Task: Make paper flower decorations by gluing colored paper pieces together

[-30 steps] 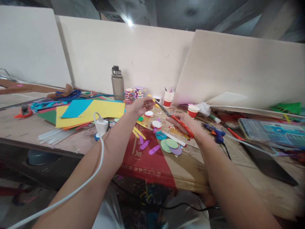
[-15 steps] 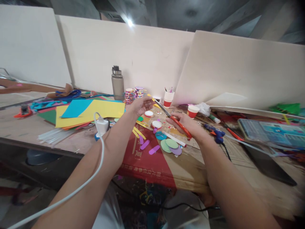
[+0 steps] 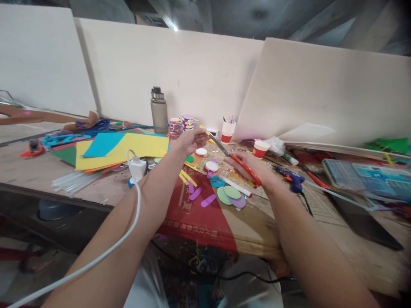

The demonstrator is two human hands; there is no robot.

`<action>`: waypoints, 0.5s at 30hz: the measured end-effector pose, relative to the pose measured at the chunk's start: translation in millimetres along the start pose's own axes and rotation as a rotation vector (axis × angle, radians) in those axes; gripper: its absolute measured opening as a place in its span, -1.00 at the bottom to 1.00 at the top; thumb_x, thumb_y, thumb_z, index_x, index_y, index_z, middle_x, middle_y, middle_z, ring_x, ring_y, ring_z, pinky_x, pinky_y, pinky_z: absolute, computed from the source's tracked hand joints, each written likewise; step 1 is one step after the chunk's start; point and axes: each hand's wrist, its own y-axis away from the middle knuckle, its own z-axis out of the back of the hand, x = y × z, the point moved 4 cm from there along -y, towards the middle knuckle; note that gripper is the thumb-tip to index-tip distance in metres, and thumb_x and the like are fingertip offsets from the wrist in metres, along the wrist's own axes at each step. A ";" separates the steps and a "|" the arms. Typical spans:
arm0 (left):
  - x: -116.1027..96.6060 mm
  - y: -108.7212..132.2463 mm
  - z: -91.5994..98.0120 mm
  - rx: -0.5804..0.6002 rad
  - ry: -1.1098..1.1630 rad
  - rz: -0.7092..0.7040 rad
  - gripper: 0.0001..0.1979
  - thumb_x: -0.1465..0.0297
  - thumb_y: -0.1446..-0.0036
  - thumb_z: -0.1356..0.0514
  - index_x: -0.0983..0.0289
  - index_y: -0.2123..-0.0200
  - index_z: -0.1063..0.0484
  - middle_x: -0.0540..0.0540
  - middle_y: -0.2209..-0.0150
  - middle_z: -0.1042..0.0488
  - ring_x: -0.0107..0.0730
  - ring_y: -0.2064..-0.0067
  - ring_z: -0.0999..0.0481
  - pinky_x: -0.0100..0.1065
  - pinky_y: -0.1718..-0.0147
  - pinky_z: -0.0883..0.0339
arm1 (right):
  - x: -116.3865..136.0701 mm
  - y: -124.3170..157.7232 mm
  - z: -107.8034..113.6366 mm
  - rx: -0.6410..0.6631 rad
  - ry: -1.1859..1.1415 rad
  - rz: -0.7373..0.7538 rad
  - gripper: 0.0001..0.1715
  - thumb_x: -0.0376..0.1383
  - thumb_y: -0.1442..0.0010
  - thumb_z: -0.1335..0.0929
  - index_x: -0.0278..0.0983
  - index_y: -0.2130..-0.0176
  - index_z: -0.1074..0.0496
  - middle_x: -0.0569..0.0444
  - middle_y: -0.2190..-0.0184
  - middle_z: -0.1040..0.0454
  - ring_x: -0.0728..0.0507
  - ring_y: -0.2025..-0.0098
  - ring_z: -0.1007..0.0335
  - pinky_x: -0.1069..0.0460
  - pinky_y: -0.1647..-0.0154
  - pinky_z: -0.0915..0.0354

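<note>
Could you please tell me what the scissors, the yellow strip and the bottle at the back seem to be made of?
The scissors in the right hand: grey blades, likely steel; smooth orange handles, likely plastic. The yellow strip in the left hand: thin, matte, probably paper. The bottle: matte beige body, dark cap; metal or plastic, unclear.

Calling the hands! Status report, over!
Left hand pinches yellow paper strip. Right hand grips red scissors, blades at the strip. Paper circles lie below, clear of both.

Backdrop: pale boards [image 3: 180,72] standing edge to edge behind the wooden bench [image 3: 28,175] | Overhead: grey ceiling [image 3: 257,15], one small bright lamp [image 3: 175,28] | Below: dim floor [image 3: 19,282] under the bench edge
</note>
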 end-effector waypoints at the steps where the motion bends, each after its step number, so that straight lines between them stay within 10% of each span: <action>1: -0.3 0.5 -0.2 0.000 -0.002 -0.002 -0.89 0.57 -0.01 -0.18 0.35 0.53 -0.38 0.10 0.55 -0.51 -0.47 0.49 -0.52 -0.49 0.49 -0.35 | 0.2 0.1 -0.2 0.007 -0.002 -0.014 -0.49 0.13 -0.19 -0.21 -0.24 0.42 -0.30 0.19 0.62 -0.27 0.02 0.60 -0.16 0.10 0.58 -0.05; 15: 1.8 -6.0 4.2 0.011 -0.007 -0.001 -0.93 0.55 0.03 -0.22 0.34 0.51 -0.39 0.11 0.53 -0.52 -0.46 0.47 -0.53 -0.49 0.49 -0.36 | 0.6 -0.3 -2.3 0.023 -0.078 -0.067 -0.50 0.14 -0.15 -0.25 -0.23 0.45 -0.28 0.20 0.65 -0.23 0.04 0.66 -0.10 0.11 0.67 -0.01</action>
